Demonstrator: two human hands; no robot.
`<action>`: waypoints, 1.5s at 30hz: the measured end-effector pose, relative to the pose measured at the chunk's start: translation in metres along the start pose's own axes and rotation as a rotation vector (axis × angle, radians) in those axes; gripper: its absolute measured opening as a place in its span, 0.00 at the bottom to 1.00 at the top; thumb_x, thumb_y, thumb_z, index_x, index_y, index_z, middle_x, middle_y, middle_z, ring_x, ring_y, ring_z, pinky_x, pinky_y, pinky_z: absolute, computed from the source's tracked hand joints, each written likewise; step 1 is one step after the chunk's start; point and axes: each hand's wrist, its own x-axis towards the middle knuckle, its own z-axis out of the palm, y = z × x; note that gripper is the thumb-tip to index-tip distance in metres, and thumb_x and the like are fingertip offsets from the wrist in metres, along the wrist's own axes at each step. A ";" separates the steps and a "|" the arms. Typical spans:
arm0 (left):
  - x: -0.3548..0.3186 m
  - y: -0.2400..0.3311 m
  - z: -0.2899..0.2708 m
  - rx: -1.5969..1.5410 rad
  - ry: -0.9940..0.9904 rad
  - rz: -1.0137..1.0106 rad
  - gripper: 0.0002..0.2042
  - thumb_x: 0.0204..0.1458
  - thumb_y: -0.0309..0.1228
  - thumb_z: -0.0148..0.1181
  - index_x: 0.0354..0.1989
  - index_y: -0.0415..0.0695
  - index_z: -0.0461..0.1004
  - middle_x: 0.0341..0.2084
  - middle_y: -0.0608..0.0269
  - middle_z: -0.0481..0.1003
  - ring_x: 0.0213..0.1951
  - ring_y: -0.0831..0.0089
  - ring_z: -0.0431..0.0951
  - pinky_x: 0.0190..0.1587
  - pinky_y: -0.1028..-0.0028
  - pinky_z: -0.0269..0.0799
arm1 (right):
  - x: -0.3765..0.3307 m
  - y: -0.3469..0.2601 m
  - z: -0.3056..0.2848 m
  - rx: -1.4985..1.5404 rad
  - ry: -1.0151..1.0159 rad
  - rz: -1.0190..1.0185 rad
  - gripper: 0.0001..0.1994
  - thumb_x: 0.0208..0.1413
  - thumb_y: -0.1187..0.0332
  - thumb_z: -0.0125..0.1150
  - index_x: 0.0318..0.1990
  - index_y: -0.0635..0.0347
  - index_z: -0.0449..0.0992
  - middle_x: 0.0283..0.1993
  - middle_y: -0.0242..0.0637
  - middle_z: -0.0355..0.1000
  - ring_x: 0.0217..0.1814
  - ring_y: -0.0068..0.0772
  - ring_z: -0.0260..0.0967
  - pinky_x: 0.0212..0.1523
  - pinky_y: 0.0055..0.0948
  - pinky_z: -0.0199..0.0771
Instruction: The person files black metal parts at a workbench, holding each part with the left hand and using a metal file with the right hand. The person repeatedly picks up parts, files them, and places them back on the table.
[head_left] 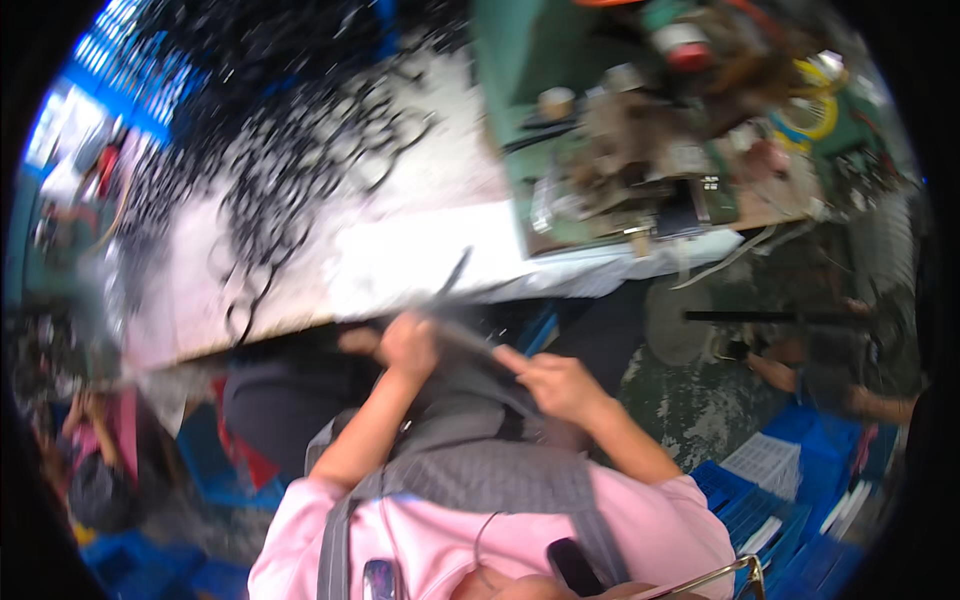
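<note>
My left hand (408,345) is closed just off the table's front edge, above my lap. A thin dark strip (456,272) sticks up close beyond it; whether the hand holds that strip cannot be told. To its right, my right hand (562,386) is closed at the near end of a long, greyish, motion-smeared piece (468,338). This piece runs slantwise between both hands, and its kind is too blurred to name. Many black rings (290,190) lie scattered and heaped on the pale tabletop (440,190) ahead and to the left.
A green machine bench (515,60) with brownish metal parts (640,140) stands at the far right. Blue crates (760,490) are at the lower right. Another person in pink (125,430) sits at the left. A dark bar (740,316) extends over the floor at right.
</note>
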 end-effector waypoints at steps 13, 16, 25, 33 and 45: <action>0.021 0.016 -0.008 -0.142 -0.030 -0.130 0.11 0.53 0.32 0.54 0.23 0.40 0.67 0.19 0.51 0.65 0.23 0.51 0.67 0.25 0.60 0.64 | 0.051 -0.022 0.010 -0.057 0.126 -0.012 0.29 0.49 0.78 0.51 0.62 0.44 0.68 0.22 0.39 0.62 0.17 0.43 0.63 0.21 0.39 0.69; 0.021 0.014 -0.006 -0.286 -0.055 -0.144 0.14 0.60 0.31 0.46 0.24 0.38 0.70 0.17 0.54 0.67 0.19 0.57 0.69 0.23 0.64 0.65 | 0.052 -0.020 0.013 -0.091 0.129 0.015 0.30 0.49 0.78 0.51 0.63 0.43 0.66 0.23 0.40 0.62 0.18 0.45 0.65 0.22 0.40 0.70; 0.020 0.014 -0.002 -0.275 -0.022 -0.145 0.14 0.53 0.31 0.53 0.18 0.42 0.61 0.14 0.53 0.59 0.17 0.54 0.63 0.19 0.61 0.57 | 0.046 -0.026 0.013 -0.048 0.077 0.073 0.30 0.51 0.80 0.54 0.64 0.47 0.65 0.22 0.42 0.61 0.20 0.46 0.62 0.23 0.40 0.68; 0.018 0.015 -0.004 -0.233 -0.028 -0.157 0.11 0.52 0.32 0.53 0.22 0.39 0.66 0.17 0.52 0.64 0.20 0.52 0.67 0.22 0.61 0.62 | 0.028 -0.038 0.008 0.009 0.179 0.015 0.32 0.47 0.80 0.53 0.62 0.41 0.67 0.21 0.39 0.59 0.18 0.43 0.63 0.21 0.38 0.69; 0.018 0.021 -0.015 -0.364 -0.117 -0.350 0.10 0.56 0.31 0.48 0.26 0.37 0.67 0.22 0.48 0.66 0.26 0.49 0.68 0.30 0.59 0.64 | 0.024 -0.024 0.022 -0.012 0.161 0.096 0.28 0.49 0.77 0.56 0.61 0.44 0.69 0.21 0.39 0.60 0.19 0.42 0.65 0.22 0.38 0.69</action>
